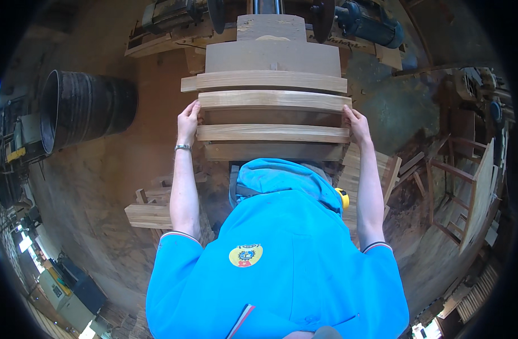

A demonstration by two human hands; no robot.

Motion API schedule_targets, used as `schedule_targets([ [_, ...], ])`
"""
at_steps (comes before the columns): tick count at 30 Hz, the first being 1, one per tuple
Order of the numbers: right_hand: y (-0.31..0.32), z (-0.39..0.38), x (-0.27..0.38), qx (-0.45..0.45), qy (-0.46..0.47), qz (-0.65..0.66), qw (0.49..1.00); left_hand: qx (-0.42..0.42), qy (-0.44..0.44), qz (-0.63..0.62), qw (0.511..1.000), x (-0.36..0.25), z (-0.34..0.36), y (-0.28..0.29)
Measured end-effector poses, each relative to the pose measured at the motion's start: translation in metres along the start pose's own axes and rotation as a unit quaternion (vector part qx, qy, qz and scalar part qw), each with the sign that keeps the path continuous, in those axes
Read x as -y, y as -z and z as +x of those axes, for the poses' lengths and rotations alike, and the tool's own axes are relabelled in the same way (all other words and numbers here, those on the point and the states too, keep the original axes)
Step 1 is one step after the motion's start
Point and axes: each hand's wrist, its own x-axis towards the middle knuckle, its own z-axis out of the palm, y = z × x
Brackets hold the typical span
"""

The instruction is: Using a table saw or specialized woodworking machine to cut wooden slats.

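Observation:
A light wooden board lies crosswise in front of me, on top of a stack of similar boards. My left hand grips its left end, with a metal band on the wrist. My right hand grips its right end. Both arms are stretched forward. Another pale board lies just beyond the held one, and a darker slab sits behind that. My blue shirt fills the lower middle of the view and hides what lies under the stack.
A machine with dark wheels and a motor stands behind the boards. A dark wooden barrel lies on its side at the left. Cut timber blocks sit low on the left, and wooden frames and planks on the right.

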Motion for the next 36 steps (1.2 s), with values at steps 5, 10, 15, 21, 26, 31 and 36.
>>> schedule_targets([
  [5,-0.007,0.001,0.01,-0.054,0.034,-0.127,0.99,0.003,-0.05,0.11,0.993,0.002,0.008,0.005],
  [10,0.003,0.005,0.004,-0.015,-0.045,-0.027,0.999,0.012,-0.007,0.096,0.995,-0.015,0.011,0.003],
  [15,0.018,0.0,-0.018,0.052,-0.067,0.024,0.996,0.038,-0.002,-0.017,0.999,-0.001,0.013,0.01],
  [21,0.027,-0.023,-0.03,0.116,-0.113,0.033,0.986,0.06,-0.006,0.002,0.998,0.022,-0.006,0.024],
  [26,0.027,-0.025,-0.03,0.126,-0.112,0.064,0.984,0.08,0.005,-0.045,0.996,0.027,-0.008,0.028],
  [31,0.022,-0.028,-0.021,0.097,-0.118,0.013,0.988,0.109,0.085,-0.038,0.99,0.012,0.002,0.027],
  [36,0.021,-0.027,-0.021,0.085,-0.111,0.001,0.99,0.131,0.072,-0.038,0.988,0.017,0.005,0.031],
])
